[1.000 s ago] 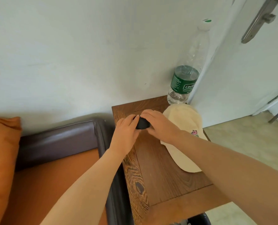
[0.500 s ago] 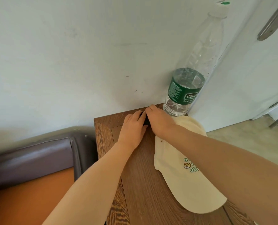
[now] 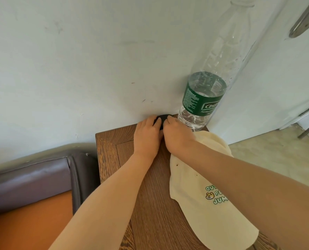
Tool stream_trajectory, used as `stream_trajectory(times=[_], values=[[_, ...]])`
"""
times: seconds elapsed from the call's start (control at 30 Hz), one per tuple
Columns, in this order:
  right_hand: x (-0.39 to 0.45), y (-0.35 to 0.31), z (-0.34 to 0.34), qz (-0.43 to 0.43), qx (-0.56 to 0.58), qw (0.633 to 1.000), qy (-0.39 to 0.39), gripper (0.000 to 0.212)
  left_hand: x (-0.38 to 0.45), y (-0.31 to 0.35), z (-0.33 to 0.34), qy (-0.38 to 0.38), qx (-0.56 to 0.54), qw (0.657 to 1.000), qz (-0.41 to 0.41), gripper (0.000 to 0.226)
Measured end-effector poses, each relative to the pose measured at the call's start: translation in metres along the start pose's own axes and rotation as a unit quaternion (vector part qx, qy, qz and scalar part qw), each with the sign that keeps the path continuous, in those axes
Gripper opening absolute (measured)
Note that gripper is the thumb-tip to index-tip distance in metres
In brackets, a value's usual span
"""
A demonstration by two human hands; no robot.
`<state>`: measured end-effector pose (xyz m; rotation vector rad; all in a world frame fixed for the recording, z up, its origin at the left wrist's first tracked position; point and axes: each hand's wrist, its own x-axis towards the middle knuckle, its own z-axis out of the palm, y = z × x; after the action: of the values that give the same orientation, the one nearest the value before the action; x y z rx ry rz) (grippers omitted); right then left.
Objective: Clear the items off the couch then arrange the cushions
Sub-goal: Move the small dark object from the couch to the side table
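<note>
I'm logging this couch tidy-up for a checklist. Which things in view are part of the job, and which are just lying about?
Part of the job:
- small black object, held by left hand and right hand at the wall
- cream cap
- water bottle
- side table
- couch

Lying about:
- door
- door handle

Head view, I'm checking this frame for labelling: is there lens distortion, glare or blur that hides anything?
Head view: wide-angle bending leans the water bottle and stretches the near forearms; light is soft daylight, with no harsh glare; focus is sharp on the cream cap; the small black item sits mostly hidden between the left hand and right hand.
</note>
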<state>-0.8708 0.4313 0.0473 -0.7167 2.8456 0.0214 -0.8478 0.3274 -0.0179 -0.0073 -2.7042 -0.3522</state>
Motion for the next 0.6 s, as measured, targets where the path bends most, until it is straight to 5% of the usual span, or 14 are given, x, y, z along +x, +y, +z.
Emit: stream_trajectory(times=[0.13,0.6], values=[[-0.003,0.002,0.006,-0.008,0.004,1.000,-0.008,0.060,-0.004,-0.002,0.002,0.005,0.008,1.000,0.023,0.043],[-0.002,0.003,0.005,-0.016,0.045,0.999,-0.016,0.064,-0.012,-0.014,-0.004,-0.072,0.127,0.984,0.102,0.046]])
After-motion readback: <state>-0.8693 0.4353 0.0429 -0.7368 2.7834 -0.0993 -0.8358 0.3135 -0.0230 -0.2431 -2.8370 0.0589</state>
